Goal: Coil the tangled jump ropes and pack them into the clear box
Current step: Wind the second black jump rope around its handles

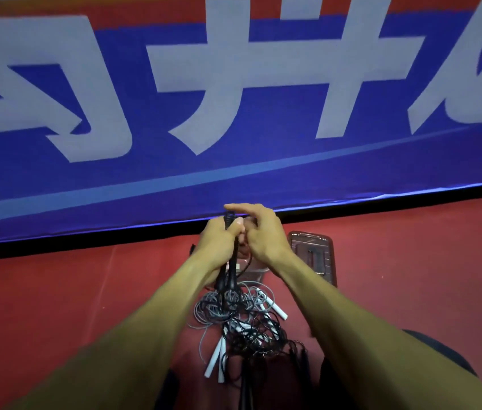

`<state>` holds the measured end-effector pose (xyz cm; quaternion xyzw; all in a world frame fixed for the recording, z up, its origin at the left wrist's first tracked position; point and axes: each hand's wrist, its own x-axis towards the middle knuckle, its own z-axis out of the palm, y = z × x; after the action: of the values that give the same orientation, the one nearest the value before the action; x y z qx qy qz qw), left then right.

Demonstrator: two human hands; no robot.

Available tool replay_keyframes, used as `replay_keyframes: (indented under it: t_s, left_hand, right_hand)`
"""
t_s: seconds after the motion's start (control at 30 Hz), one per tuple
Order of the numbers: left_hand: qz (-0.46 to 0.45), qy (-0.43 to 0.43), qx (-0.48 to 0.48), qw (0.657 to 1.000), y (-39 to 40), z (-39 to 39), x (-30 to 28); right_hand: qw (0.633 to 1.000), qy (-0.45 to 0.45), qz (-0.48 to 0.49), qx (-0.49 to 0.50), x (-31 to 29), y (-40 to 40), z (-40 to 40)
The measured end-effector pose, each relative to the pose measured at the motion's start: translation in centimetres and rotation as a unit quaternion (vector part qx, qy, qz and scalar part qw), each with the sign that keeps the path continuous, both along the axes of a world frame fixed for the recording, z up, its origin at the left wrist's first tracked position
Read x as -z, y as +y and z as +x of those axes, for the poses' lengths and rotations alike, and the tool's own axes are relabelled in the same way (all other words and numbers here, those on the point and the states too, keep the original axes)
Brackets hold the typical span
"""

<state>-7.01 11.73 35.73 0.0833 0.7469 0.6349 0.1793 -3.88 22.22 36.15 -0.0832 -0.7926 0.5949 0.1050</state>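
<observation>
My left hand [219, 238] grips a pair of black jump rope handles [228, 276], raised above the floor, their cord trailing down into the heap. My right hand [259, 230] is curled close against the left at the top of the handles, pinching the black cord there. Below, a tangled pile of jump ropes [242, 318] lies on the red floor: grey and black cords with white handles [214, 361] sticking out. The clear box [251, 269] sits just behind my hands, mostly hidden by them. Its clear lid [313, 255] lies to the right.
A large blue banner with white characters [234, 99] stands along the back, its black bottom edge [86, 241] meeting the red floor [71, 291]. My dark-clad knee [429, 350] shows at lower right.
</observation>
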Motion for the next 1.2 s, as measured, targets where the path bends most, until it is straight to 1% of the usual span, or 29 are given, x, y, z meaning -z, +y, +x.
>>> replay_keyframes:
  t_s: [0.03,0.13,0.23,0.33,0.47,0.57,0.63,0.73,0.8,0.9,1.03,1.2]
  left_hand:
    - [0.011,-0.013,0.007,1.000,0.3,-0.1,0.6]
    - [0.064,-0.092,0.049,0.992,0.6,-0.7,2.4]
    - [0.056,-0.135,0.097,0.984,0.7,-1.8,3.0]
    - [0.060,-0.158,0.123,0.978,0.5,-3.0,2.0]
    - [0.061,-0.157,0.147,0.975,-0.8,-3.9,0.3]
    - [0.061,-0.156,0.152,0.974,-1.6,-4.2,-0.3]
    - [0.065,-0.174,0.136,0.973,-2.0,-4.5,-0.4]
    - [0.108,-0.207,0.094,0.968,-2.2,-4.9,-0.4]
    - [0.127,-0.210,0.075,0.967,-2.0,-4.9,-0.5]
    - [0.129,-0.197,0.072,0.969,-1.5,-4.7,-0.4]
    - [0.131,-0.188,0.088,0.969,-1.3,-4.5,-0.6]
    - [0.148,-0.167,0.138,0.965,-2.1,-4.3,-1.7]
  right_hand:
    - [1.000,-0.010,-0.003,0.001,0.6,0.4,-0.3]
    - [0.999,-0.045,-0.012,-0.008,2.5,1.5,-1.6]
    - [0.995,-0.047,0.078,-0.045,3.8,2.3,-3.2]
    - [0.994,-0.027,0.079,-0.064,3.3,2.9,-4.0]
    - [0.993,0.011,0.081,-0.085,2.5,3.0,-4.3]
    - [0.994,0.029,0.080,-0.064,2.3,2.3,-4.1]
    - [0.995,0.037,0.084,-0.034,2.3,1.9,-4.0]
    - [0.992,0.051,0.111,0.011,2.2,1.6,-4.1]
    - [0.992,0.051,0.117,0.019,2.0,1.3,-4.3]
    - [0.988,0.047,0.141,0.033,1.8,1.2,-4.3]
    - [0.987,0.040,0.151,0.045,1.8,1.3,-3.9]
    - [0.984,0.049,0.168,0.035,1.1,2.2,-4.3]
